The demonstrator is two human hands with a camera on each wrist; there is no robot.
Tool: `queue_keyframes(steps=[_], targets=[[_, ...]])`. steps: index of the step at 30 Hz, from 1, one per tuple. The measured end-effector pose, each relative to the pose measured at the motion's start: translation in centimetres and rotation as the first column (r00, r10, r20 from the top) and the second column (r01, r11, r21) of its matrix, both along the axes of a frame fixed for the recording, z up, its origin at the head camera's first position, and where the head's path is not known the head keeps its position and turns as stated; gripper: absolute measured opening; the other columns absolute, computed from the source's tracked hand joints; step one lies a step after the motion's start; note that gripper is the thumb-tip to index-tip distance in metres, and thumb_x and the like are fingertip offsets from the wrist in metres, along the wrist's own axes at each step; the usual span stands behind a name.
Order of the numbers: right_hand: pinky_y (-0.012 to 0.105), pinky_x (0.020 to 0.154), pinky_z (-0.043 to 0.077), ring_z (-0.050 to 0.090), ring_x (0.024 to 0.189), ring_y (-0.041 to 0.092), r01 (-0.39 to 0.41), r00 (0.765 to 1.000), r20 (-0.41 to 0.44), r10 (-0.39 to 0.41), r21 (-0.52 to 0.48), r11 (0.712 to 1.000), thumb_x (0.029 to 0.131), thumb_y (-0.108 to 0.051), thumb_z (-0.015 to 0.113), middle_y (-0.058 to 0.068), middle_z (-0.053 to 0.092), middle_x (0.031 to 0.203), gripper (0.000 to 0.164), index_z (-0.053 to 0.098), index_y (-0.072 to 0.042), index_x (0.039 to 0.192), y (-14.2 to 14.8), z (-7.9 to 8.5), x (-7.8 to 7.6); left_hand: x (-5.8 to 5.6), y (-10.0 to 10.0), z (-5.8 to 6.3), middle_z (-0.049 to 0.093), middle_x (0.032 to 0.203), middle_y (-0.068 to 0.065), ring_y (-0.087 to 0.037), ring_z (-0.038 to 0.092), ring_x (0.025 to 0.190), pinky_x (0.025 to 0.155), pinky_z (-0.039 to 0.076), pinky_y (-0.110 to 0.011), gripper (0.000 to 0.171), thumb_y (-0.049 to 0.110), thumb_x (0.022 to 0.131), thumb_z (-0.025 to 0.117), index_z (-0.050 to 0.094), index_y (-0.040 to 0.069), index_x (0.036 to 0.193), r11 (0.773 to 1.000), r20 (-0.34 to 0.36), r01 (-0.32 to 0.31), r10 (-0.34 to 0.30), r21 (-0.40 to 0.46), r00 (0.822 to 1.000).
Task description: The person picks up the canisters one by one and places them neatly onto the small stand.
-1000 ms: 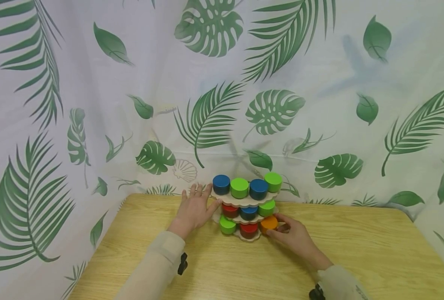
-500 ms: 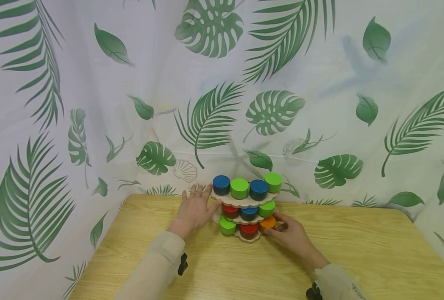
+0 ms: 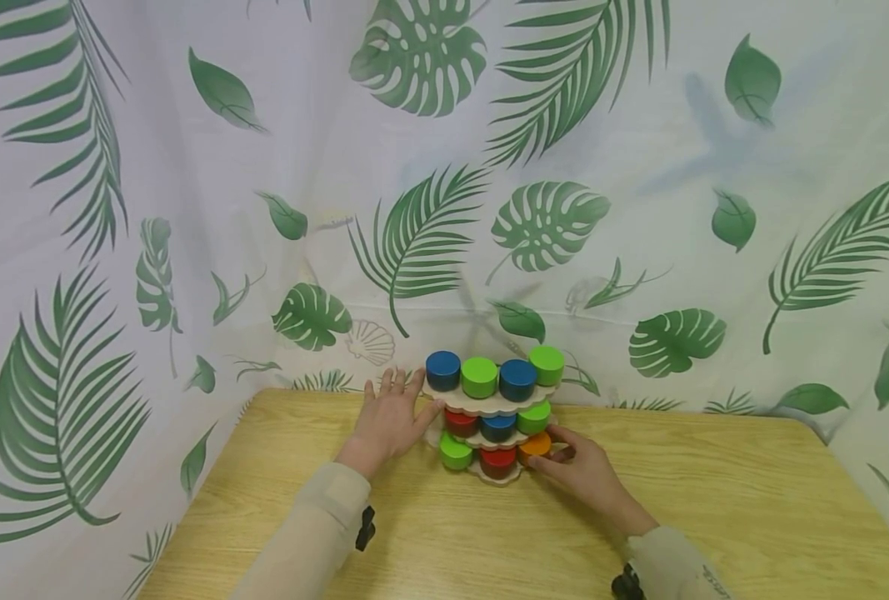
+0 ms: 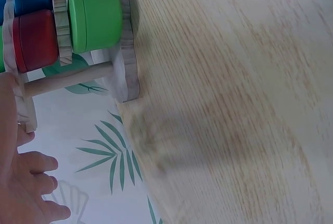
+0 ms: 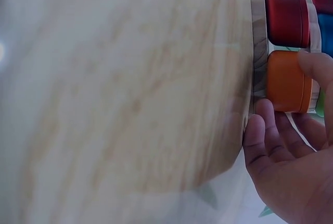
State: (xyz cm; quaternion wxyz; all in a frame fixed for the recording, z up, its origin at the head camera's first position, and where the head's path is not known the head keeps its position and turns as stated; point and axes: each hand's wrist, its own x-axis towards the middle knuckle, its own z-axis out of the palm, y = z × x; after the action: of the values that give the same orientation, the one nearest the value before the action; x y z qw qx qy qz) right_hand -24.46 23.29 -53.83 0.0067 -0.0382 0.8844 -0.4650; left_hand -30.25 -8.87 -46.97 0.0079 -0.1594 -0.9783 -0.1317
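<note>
A three-tier wooden stand point(image 3: 492, 407) with scalloped shelves carries several round coloured blocks. On the lowest tier sit a light green block point(image 3: 456, 451), a red block point(image 3: 498, 462) and an orange block point(image 3: 537, 443) at the right. My right hand point(image 3: 590, 475) pinches the orange block, thumb in front and fingers behind, close over the bottom shelf point(image 5: 259, 41). Blue and light green blocks point(image 3: 479, 377) line the top tier. My left hand point(image 3: 390, 421) has its fingers spread at the stand's left side, thumb against the top shelf's edge. The back of the stand is hidden.
The wooden table point(image 3: 444, 533) extends in front of the stand and to both sides. Right behind its back edge hangs a white leaf-print curtain point(image 3: 444, 250), close to the stand. Another curtain side closes in at the left.
My right hand has moved slightly left with the orange block, bringing it closer in under the middle tier. The left hand and the stand have stayed in place.
</note>
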Motion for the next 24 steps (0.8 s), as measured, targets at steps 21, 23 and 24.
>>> queue_keyframes(steps=[21, 23, 24], targets=[[0.049, 0.087, 0.062, 0.07, 0.109, 0.041, 0.001, 0.998, -0.067, 0.015, 0.236, 0.972, 0.094, -0.022, 0.078, 0.035, 0.06, 0.141, 0.065, 0.053, 0.01, 0.146, 2.7, 4.1, 0.1, -0.7, -0.9, -0.1, 0.033, 0.169, -0.026, -0.045, 0.024, 0.16, 0.128, 0.016, -0.069, 0.086, 0.071, 0.106, 0.035, 0.027, 0.012, 0.168, 0.999, -0.02, 0.022, -0.023, -0.038, 1.0], [0.055, 0.088, 0.06, 0.068, 0.112, 0.047, 0.005, 0.992, -0.12, 0.03, 0.279, 0.96, 0.097, -0.022, 0.075, 0.035, 0.06, 0.141, 0.061, 0.055, 0.011, 0.144, 3.2, 5.4, -0.2, -0.7, -1.4, -0.2, 0.033, 0.169, -0.027, -0.046, 0.024, 0.16, 0.128, 0.015, -0.069, 0.085, 0.069, 0.106, 0.038, 0.027, 0.012, 0.169, 0.999, -0.024, 0.018, -0.019, -0.043, 1.0], [0.057, 0.09, 0.059, 0.066, 0.114, 0.049, 0.009, 0.988, -0.152, 0.039, 0.301, 0.953, 0.098, -0.022, 0.074, 0.036, 0.06, 0.141, 0.059, 0.056, 0.011, 0.143, 3.5, 6.0, -0.4, -0.7, -1.8, -0.2, 0.033, 0.168, -0.027, -0.046, 0.024, 0.16, 0.128, 0.015, -0.069, 0.083, 0.067, 0.107, 0.039, 0.027, 0.012, 0.168, 0.999, -0.03, 0.015, -0.016, -0.049, 0.999]])
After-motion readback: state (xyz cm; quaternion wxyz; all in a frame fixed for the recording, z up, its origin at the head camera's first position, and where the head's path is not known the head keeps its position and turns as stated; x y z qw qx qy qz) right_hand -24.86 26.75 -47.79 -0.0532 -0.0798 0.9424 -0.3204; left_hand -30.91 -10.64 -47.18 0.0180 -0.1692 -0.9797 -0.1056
